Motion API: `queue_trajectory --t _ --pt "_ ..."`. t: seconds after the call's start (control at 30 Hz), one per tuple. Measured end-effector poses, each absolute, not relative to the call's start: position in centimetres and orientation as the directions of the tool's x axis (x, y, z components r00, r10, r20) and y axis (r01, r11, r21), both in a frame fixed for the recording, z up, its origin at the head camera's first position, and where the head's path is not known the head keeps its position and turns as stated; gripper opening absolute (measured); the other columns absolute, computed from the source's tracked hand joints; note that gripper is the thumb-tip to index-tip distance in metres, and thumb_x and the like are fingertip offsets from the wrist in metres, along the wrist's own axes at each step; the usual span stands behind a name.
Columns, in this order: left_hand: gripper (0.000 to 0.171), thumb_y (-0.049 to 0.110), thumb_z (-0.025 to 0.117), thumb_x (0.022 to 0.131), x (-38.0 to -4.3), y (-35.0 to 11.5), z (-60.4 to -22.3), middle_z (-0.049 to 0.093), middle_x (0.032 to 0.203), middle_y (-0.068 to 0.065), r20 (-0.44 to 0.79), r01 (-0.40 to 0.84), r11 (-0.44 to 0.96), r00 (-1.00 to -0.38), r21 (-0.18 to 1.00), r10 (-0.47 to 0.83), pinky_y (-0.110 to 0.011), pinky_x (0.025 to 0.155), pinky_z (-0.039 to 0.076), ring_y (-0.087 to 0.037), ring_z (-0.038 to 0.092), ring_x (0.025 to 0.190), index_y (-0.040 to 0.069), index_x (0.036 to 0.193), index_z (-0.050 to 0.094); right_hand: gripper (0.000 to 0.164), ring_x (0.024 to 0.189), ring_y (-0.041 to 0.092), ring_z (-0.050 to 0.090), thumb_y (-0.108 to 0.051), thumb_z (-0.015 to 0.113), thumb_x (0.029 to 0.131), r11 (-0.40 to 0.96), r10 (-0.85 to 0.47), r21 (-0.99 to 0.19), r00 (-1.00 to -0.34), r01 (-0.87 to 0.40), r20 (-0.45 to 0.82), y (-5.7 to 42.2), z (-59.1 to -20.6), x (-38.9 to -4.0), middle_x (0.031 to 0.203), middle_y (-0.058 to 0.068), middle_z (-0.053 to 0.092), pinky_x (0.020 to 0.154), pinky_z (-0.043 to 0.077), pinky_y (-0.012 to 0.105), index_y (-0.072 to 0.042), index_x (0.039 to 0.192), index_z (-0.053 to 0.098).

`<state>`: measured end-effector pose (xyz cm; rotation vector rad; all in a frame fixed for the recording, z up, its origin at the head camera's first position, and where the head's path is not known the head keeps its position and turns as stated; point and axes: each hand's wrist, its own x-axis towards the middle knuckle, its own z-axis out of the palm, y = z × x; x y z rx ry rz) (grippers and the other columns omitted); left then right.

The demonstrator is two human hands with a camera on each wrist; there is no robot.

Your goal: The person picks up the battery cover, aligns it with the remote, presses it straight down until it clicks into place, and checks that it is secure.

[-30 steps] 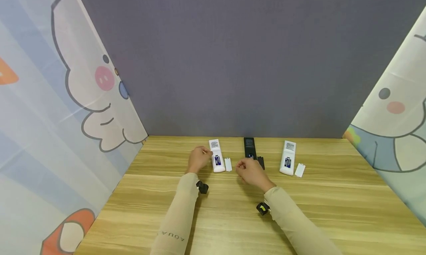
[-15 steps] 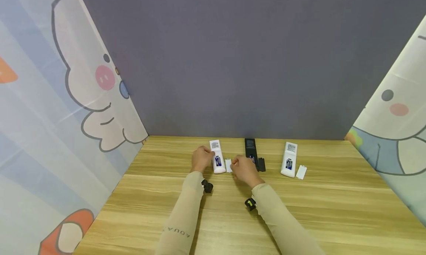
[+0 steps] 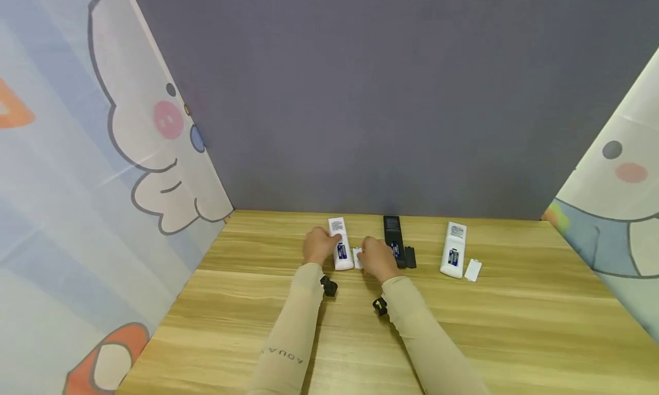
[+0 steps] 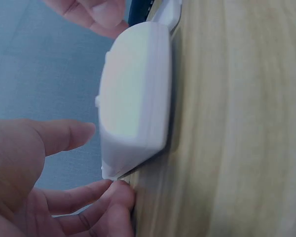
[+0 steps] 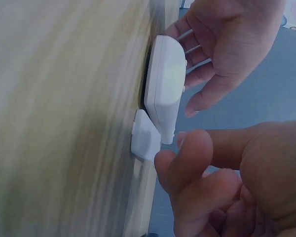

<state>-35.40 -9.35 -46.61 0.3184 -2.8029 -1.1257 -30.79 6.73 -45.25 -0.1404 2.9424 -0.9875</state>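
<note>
A white remote (image 3: 341, 245) lies back up, its uncovered compartment holding blue batteries (image 3: 342, 251). My left hand (image 3: 318, 245) is at its left side; in the left wrist view the fingertips (image 4: 119, 192) meet its edge, while the thumb (image 4: 84, 133) stands apart from it. Right of the remote lies its white battery cover (image 3: 357, 256), also seen flat on the table in the right wrist view. My right hand (image 3: 378, 259) reaches over that cover with bent fingers, fingertips (image 5: 165, 165) right at the cover's edge, thumb and forefinger close together.
A black remote (image 3: 393, 234) with batteries showing and its black cover (image 3: 410, 257) lie just beyond my right hand. Farther right are another white remote (image 3: 455, 249) and its cover (image 3: 473, 270). A grey panel (image 3: 340, 97) stands along the back of the wooden table (image 3: 206, 303).
My right hand has moved left, from near the black remote to the first white battery cover. My left hand has shifted slightly right, staying beside the white remote.
</note>
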Motion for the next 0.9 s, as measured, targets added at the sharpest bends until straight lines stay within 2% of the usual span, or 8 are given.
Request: queue_trajectory --t 0.13,0.2,0.43,0.5,0.73,0.9 --pt "0.031 0.037 0.076 0.090 -35.4 -8.8 -46.6 0.070 0.072 -0.005 0.016 -0.147 0.703 -0.975 0.695 -0.220 -0.030 0.047 0.037 -0.017 0.056 0.058 0.009 0.080 0.070 0.016 0.044 0.014 0.062 -0.012 0.066 0.099 0.801 -0.090 -0.596 -0.996 -0.063 -0.015 6.8 -45.3 -31.1 0.078 0.012 0.071 0.051 0.048 0.027 0.002 0.105 0.067" --pt "0.032 0.036 0.077 0.090 -35.4 -8.7 -46.5 0.068 0.068 -0.004 0.015 -0.146 0.699 -0.976 0.700 -0.219 -0.030 0.045 0.036 -0.016 0.054 0.054 0.009 0.075 0.068 0.017 0.042 0.013 0.061 -0.012 0.067 0.099 0.806 -0.091 -0.588 -0.996 -0.069 -0.009 6.7 -45.5 -31.2 0.085 0.015 0.073 0.049 0.048 0.026 0.003 0.107 0.067" --pt "0.038 0.038 0.078 0.089 -35.4 -8.8 -46.9 0.064 0.062 -0.003 0.023 -0.139 0.705 -0.976 0.695 -0.215 -0.029 0.043 0.036 -0.015 0.053 0.050 0.012 0.068 0.062 0.015 0.042 0.013 0.060 -0.013 0.069 0.098 0.824 -0.102 -0.560 -0.995 -0.088 0.005 6.6 -46.3 -31.4 0.085 0.016 0.073 0.045 0.047 0.025 0.002 0.101 0.068" --pt "0.039 0.039 0.078 0.089 -35.4 -8.7 -47.1 0.063 0.060 -0.002 0.019 -0.140 0.708 -0.977 0.692 -0.211 -0.029 0.042 0.035 -0.014 0.052 0.049 0.012 0.067 0.060 0.017 0.044 0.013 0.060 -0.013 0.069 0.098 0.831 -0.104 -0.550 -0.995 -0.084 -0.005 6.7 -46.5 -31.4 0.090 0.017 0.073 0.046 0.047 0.026 0.003 0.104 0.068" --pt "0.035 0.040 0.079 0.088 -35.4 -8.5 -46.9 0.067 0.066 -0.004 0.017 -0.144 0.708 -0.976 0.692 -0.215 -0.031 0.043 0.038 -0.016 0.058 0.053 0.010 0.077 0.066 0.032 0.048 0.012 0.062 -0.016 0.068 0.099 0.837 -0.106 -0.542 -0.994 -0.073 -0.030 6.8 -46.8 -31.6 0.116 0.023 0.073 0.053 0.051 0.028 0.003 0.125 0.067" --pt "0.034 0.039 0.080 0.088 -35.4 -8.5 -46.8 0.069 0.070 -0.006 0.007 -0.158 0.705 -0.974 0.692 -0.225 -0.032 0.045 0.041 -0.019 0.062 0.056 0.007 0.085 0.070 0.032 0.047 0.012 0.062 -0.015 0.068 0.099 0.834 -0.110 -0.548 -0.993 -0.072 -0.037 6.8 -46.8 -31.7 0.118 0.022 0.072 0.053 0.051 0.028 0.002 0.126 0.067"
